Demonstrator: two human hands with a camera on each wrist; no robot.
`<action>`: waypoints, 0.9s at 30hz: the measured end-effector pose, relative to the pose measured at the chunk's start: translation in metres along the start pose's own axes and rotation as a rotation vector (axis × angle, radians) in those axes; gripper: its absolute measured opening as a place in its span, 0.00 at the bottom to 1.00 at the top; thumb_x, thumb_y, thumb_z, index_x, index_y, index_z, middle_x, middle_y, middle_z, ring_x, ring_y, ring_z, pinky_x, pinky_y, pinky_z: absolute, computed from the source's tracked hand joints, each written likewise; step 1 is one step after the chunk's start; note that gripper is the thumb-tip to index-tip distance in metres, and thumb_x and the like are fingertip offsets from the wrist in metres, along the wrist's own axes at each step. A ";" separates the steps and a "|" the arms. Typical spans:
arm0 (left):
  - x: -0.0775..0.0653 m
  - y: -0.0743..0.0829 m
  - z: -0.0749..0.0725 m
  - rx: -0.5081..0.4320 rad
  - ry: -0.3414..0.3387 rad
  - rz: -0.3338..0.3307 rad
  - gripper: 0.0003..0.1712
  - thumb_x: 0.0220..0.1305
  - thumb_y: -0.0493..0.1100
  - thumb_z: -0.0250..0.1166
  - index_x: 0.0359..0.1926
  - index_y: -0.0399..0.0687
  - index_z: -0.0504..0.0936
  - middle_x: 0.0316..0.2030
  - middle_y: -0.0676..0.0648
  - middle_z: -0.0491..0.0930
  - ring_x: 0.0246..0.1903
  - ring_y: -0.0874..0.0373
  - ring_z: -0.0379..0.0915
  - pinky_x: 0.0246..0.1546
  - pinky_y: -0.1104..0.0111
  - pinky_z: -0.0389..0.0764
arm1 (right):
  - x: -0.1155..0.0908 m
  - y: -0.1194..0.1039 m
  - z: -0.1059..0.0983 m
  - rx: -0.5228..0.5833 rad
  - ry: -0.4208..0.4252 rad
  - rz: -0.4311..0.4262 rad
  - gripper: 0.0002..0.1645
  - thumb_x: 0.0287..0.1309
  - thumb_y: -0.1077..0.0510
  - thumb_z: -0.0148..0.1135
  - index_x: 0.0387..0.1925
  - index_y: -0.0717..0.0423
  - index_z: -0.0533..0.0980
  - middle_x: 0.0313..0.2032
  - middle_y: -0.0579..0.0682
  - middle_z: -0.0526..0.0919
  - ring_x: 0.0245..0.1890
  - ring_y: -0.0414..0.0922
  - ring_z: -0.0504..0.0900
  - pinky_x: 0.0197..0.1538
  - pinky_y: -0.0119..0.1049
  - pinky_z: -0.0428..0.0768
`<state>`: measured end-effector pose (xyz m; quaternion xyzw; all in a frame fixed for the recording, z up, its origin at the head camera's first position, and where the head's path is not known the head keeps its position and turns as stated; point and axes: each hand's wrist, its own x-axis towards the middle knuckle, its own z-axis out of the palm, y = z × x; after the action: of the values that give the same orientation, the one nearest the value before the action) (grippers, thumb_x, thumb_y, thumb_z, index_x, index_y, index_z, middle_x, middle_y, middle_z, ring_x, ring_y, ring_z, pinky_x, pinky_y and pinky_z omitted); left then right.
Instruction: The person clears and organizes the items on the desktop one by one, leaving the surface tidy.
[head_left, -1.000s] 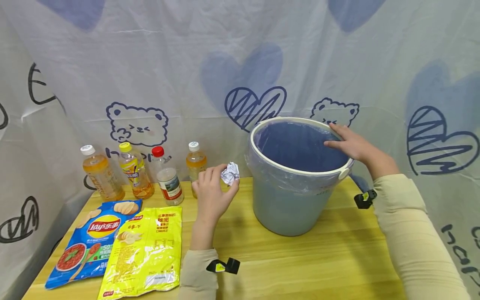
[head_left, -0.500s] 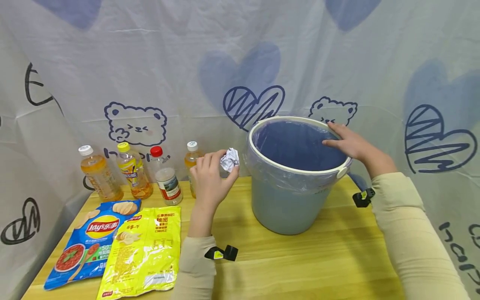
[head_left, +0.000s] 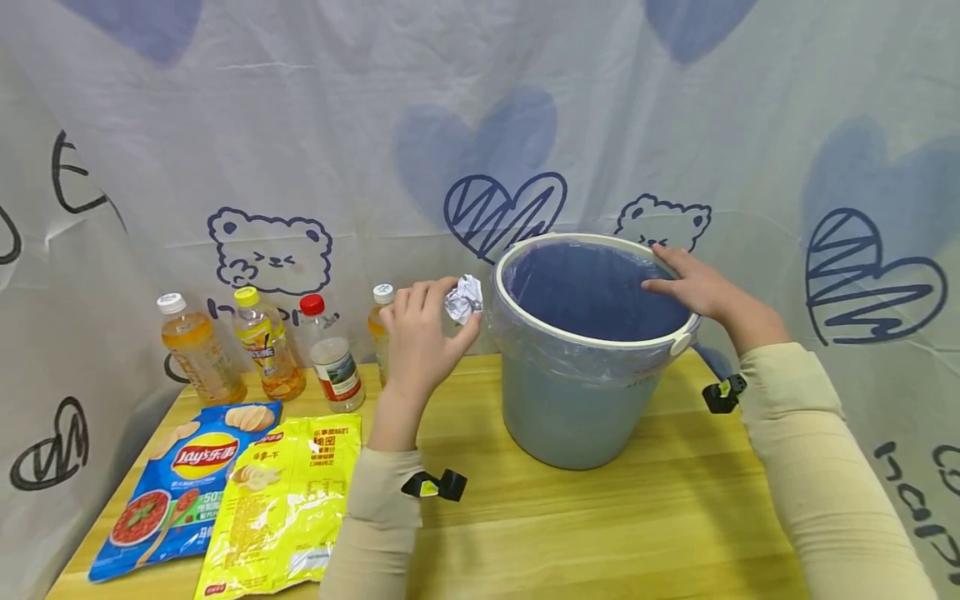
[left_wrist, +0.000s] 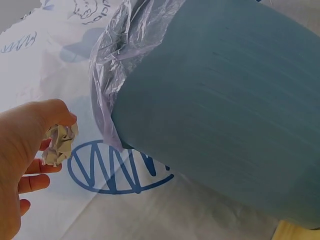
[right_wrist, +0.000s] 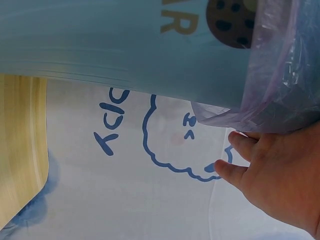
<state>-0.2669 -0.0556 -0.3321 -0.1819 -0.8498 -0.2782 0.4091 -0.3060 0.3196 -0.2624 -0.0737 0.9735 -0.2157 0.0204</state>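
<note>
A crumpled ball of white paper (head_left: 464,300) is pinched between the thumb and fingers of my left hand (head_left: 422,337). In the head view it is held just left of the trash bin's rim, at about rim height. The blue-grey trash bin (head_left: 573,412) stands upright, with a clear plastic bag (left_wrist: 107,75) folded over its white rim. My right hand (head_left: 708,292) rests on the rim's right side, thumb reaching over the inside. In the right wrist view, two fairly straight fingers (right_wrist: 231,172) show outside the bin. The bin's bottom is hidden.
Left on the wooden table (head_left: 600,533) lie a blue chip bag (head_left: 183,483) and an overlapping yellow chip bag (head_left: 288,500). Behind them stand several drink bottles, one with a red cap (head_left: 335,358); another bottle (head_left: 379,329) is partly behind my left hand. A printed curtain (head_left: 360,125) hangs behind.
My left hand has risen, carrying the paper ball up from below the bin's rim to about rim height. The right hand stays on the rim, and the bin stays in place.
</note>
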 end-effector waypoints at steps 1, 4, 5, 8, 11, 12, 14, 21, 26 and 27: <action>0.002 0.001 0.000 0.003 -0.003 0.005 0.27 0.59 0.56 0.64 0.56 0.49 0.77 0.49 0.43 0.78 0.48 0.45 0.68 0.46 0.49 0.62 | 0.000 0.000 0.000 0.002 -0.001 0.003 0.47 0.70 0.43 0.48 0.76 0.58 0.38 0.75 0.69 0.36 0.74 0.69 0.32 0.70 0.69 0.38; 0.009 0.003 -0.002 0.013 -0.010 0.022 0.27 0.59 0.56 0.64 0.56 0.49 0.77 0.49 0.43 0.78 0.48 0.45 0.68 0.46 0.49 0.62 | 0.000 0.000 0.000 0.004 -0.003 0.007 0.48 0.70 0.43 0.48 0.76 0.58 0.37 0.75 0.69 0.35 0.74 0.69 0.32 0.70 0.69 0.38; 0.011 0.004 -0.002 0.014 -0.012 0.028 0.27 0.59 0.56 0.64 0.56 0.49 0.77 0.49 0.44 0.78 0.48 0.45 0.68 0.46 0.49 0.63 | 0.000 0.000 0.000 0.002 -0.003 0.007 0.48 0.70 0.42 0.48 0.76 0.58 0.37 0.75 0.69 0.35 0.74 0.69 0.32 0.70 0.69 0.38; 0.018 0.007 -0.004 0.020 -0.018 0.045 0.27 0.59 0.56 0.64 0.56 0.50 0.76 0.50 0.44 0.78 0.48 0.46 0.68 0.46 0.50 0.63 | 0.000 0.000 0.000 0.002 -0.003 0.009 0.48 0.69 0.42 0.48 0.76 0.58 0.37 0.75 0.70 0.36 0.74 0.69 0.33 0.70 0.69 0.38; 0.024 0.011 -0.006 0.023 -0.030 0.058 0.27 0.59 0.56 0.64 0.56 0.49 0.76 0.49 0.44 0.78 0.48 0.46 0.68 0.46 0.51 0.63 | 0.000 0.000 0.000 0.000 -0.004 0.007 0.48 0.69 0.41 0.48 0.76 0.58 0.38 0.75 0.70 0.36 0.74 0.69 0.33 0.70 0.69 0.38; 0.025 0.011 -0.007 0.028 -0.035 0.063 0.27 0.59 0.56 0.64 0.56 0.49 0.76 0.49 0.44 0.78 0.48 0.46 0.68 0.46 0.51 0.63 | 0.000 -0.001 0.000 -0.001 -0.006 0.008 0.48 0.69 0.41 0.47 0.76 0.57 0.38 0.75 0.69 0.35 0.74 0.69 0.33 0.70 0.69 0.38; 0.028 0.013 -0.007 0.038 -0.047 0.071 0.28 0.59 0.57 0.64 0.57 0.49 0.76 0.49 0.44 0.78 0.48 0.46 0.68 0.46 0.51 0.62 | 0.000 -0.001 0.000 -0.001 -0.009 0.008 0.48 0.69 0.40 0.47 0.76 0.57 0.38 0.75 0.69 0.35 0.74 0.69 0.32 0.70 0.69 0.38; 0.041 0.020 -0.006 0.099 -0.105 0.091 0.29 0.60 0.60 0.63 0.58 0.52 0.75 0.50 0.46 0.78 0.49 0.47 0.68 0.47 0.52 0.61 | 0.000 -0.002 0.000 0.008 -0.016 0.009 0.47 0.70 0.42 0.47 0.77 0.56 0.38 0.75 0.68 0.35 0.75 0.68 0.31 0.70 0.69 0.37; 0.051 0.028 -0.004 0.115 -0.144 0.089 0.29 0.60 0.61 0.62 0.59 0.54 0.74 0.52 0.47 0.78 0.50 0.48 0.67 0.47 0.52 0.60 | 0.000 0.000 0.000 0.008 -0.013 0.008 0.47 0.70 0.42 0.47 0.76 0.57 0.38 0.75 0.68 0.35 0.75 0.68 0.31 0.70 0.69 0.37; 0.053 0.030 -0.004 0.117 -0.152 0.087 0.30 0.60 0.61 0.62 0.59 0.54 0.74 0.52 0.47 0.78 0.50 0.48 0.67 0.47 0.52 0.60 | 0.000 0.000 0.000 0.008 -0.013 0.008 0.47 0.70 0.42 0.47 0.76 0.57 0.38 0.75 0.68 0.35 0.75 0.68 0.31 0.70 0.69 0.37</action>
<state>-0.2807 -0.0303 -0.2784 -0.2149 -0.8845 -0.1953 0.3652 -0.3061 0.3196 -0.2620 -0.0712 0.9727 -0.2190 0.0278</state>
